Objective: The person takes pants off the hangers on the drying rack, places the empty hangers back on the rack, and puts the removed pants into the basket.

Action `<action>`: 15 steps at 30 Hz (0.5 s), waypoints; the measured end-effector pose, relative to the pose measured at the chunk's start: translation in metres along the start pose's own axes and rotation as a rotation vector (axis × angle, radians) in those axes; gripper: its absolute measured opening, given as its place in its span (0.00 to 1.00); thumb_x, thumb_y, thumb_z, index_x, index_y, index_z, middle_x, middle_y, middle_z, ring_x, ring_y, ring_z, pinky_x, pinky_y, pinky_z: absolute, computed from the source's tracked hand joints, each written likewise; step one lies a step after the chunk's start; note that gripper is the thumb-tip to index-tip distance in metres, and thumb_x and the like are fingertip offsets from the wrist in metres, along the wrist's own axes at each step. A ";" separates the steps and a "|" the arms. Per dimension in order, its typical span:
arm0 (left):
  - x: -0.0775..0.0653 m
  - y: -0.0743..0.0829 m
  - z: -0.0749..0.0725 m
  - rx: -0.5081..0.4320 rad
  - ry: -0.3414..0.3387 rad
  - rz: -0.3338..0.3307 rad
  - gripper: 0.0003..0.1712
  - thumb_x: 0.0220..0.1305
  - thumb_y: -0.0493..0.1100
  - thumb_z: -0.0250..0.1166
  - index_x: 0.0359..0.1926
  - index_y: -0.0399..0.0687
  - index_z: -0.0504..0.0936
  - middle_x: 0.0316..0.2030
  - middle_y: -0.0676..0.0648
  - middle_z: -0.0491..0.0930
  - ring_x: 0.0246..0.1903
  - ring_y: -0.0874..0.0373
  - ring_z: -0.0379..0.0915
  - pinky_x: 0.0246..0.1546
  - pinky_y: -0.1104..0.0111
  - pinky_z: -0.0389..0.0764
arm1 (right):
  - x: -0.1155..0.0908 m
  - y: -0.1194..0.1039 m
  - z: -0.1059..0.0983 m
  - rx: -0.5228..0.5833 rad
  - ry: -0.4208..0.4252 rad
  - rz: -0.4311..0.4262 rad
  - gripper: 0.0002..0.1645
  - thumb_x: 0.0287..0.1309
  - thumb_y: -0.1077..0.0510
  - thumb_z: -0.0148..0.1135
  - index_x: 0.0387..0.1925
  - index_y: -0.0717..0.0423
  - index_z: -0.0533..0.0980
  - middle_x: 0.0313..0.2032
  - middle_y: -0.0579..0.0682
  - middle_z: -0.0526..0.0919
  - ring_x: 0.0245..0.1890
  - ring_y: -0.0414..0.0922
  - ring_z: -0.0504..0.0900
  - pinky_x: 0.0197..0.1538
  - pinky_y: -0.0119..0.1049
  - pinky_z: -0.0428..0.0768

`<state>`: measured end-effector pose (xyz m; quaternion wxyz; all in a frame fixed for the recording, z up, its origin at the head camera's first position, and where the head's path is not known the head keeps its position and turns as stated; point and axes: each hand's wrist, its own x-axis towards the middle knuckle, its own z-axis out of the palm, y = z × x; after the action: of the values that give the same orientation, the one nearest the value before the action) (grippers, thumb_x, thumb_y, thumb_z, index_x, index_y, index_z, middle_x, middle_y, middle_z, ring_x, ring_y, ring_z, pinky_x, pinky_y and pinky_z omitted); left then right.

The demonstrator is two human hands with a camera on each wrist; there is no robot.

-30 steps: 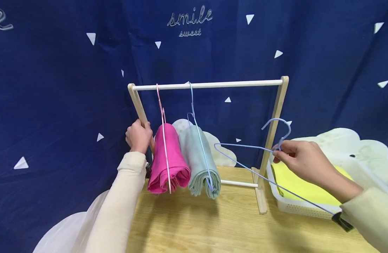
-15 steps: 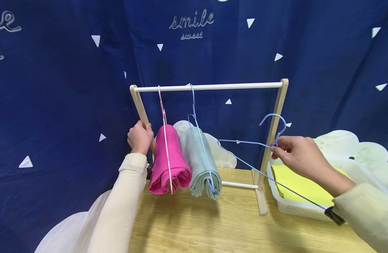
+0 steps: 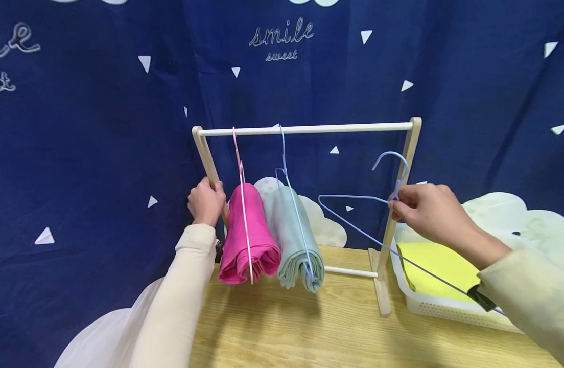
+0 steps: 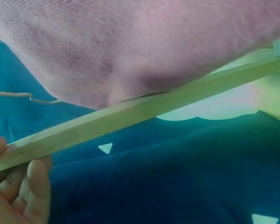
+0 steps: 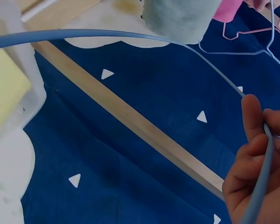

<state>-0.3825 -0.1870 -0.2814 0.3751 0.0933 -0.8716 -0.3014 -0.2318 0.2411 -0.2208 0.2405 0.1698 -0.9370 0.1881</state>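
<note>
My left hand (image 3: 206, 202) grips the left wooden post of a small clothes rack (image 3: 309, 129); the left wrist view shows the fingers curled round the post (image 4: 107, 119). With thumb and fingers, my right hand (image 3: 431, 209) pinches a blue wire hanger (image 3: 351, 221) at the base of its hook, in front of the right post. Its hook points up, a little below the white rail. On the rail hang a pink hanger (image 3: 244, 214) with a rolled magenta cloth (image 3: 259, 240) and a blue hanger (image 3: 295, 204) with a pale green cloth (image 3: 288, 230).
A white plastic basket (image 3: 447, 302) stands right of the rack, holding a folded yellow cloth (image 3: 429, 263). Under the rack is a wooden table (image 3: 282, 332). A dark blue curtain (image 3: 102, 153) with white triangles and clouds hangs close behind.
My right hand has lifted the blue hanger and brought it slightly left, closer to the rail. The left hand keeps its hold on the post. The head view has shifted slightly.
</note>
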 end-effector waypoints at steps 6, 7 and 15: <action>0.000 0.000 -0.001 -0.005 0.013 0.011 0.17 0.68 0.50 0.58 0.38 0.39 0.81 0.37 0.32 0.85 0.40 0.31 0.80 0.40 0.43 0.78 | 0.009 -0.008 -0.006 0.020 0.004 0.035 0.09 0.64 0.58 0.61 0.30 0.56 0.83 0.25 0.50 0.88 0.21 0.43 0.73 0.21 0.35 0.62; 0.000 -0.001 -0.002 -0.003 0.014 0.012 0.17 0.68 0.50 0.58 0.38 0.39 0.80 0.36 0.32 0.85 0.40 0.31 0.80 0.40 0.43 0.78 | 0.010 -0.009 -0.007 0.027 0.002 0.042 0.09 0.65 0.57 0.61 0.30 0.56 0.83 0.26 0.51 0.88 0.21 0.43 0.73 0.21 0.36 0.62; 0.000 -0.002 -0.002 0.002 0.010 0.028 0.17 0.67 0.50 0.58 0.35 0.39 0.79 0.35 0.31 0.84 0.39 0.31 0.81 0.37 0.43 0.78 | 0.022 -0.010 -0.013 0.048 0.024 0.091 0.12 0.67 0.56 0.59 0.34 0.58 0.83 0.29 0.56 0.89 0.25 0.45 0.78 0.21 0.36 0.65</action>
<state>-0.3809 -0.1893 -0.2817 0.3833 0.0832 -0.8713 -0.2948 -0.2410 0.2334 -0.1964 0.2388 0.1302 -0.9360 0.2232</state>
